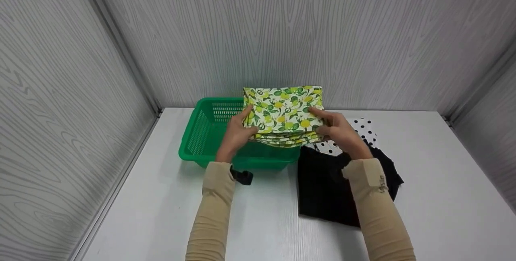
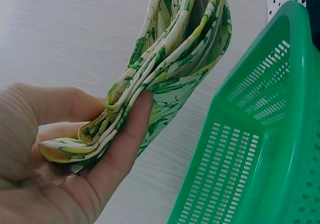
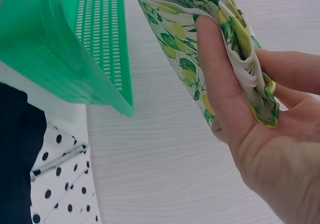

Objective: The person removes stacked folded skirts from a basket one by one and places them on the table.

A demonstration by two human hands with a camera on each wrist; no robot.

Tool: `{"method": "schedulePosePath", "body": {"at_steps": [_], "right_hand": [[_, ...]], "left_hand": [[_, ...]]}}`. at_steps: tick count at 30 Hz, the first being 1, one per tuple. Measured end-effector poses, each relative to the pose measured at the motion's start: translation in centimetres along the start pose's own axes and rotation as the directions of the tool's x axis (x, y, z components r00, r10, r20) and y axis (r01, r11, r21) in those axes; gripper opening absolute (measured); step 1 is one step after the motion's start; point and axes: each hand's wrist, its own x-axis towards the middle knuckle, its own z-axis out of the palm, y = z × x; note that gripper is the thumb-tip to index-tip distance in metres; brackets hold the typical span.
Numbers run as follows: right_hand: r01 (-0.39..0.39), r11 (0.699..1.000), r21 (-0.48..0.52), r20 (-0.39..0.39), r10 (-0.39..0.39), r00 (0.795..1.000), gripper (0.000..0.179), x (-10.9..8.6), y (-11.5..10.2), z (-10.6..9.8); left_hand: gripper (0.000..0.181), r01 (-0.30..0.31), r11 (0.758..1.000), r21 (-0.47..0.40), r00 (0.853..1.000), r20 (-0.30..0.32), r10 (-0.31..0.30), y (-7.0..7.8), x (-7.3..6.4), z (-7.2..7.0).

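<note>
Both hands hold up a folded cloth (image 1: 284, 110) with a lemon-and-leaf print, over the right part of a green plastic basket (image 1: 238, 160). My left hand (image 1: 238, 132) pinches its left edge between thumb and fingers. On the opposite edge, my right hand (image 1: 338, 130) grips the layers the same way. Several folded layers of the cloth (image 2: 160, 58) show edge-on in the left wrist view. The visible part of the basket's inside holds nothing; the cloth hides the rest.
Right of the basket lies a black cloth (image 1: 322, 188), partly under the right forearm. Behind it is a white cloth with black dots (image 1: 365, 128). Wood-grain panels (image 1: 282, 31) stand at the back and both sides of the white table (image 1: 266, 220).
</note>
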Motion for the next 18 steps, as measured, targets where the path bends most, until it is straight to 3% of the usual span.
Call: {"method": "schedulePosePath", "body": {"at_steps": [9,18], "right_hand": [[0.037,0.999,0.002,-0.009,-0.037,0.999,0.061,-2.7,0.7,-2.4],[0.042,0.999,-0.009,-0.029,-0.042,0.999,0.06,-5.3,1.3,-4.2]], "left_hand": [[0.072,-0.06,0.998,-0.028,0.995,0.073,0.062,0.8,-0.3,2.5],[0.074,-0.06,0.996,-0.071,0.988,0.135,0.069,0.5,-0.5,5.3]]}}
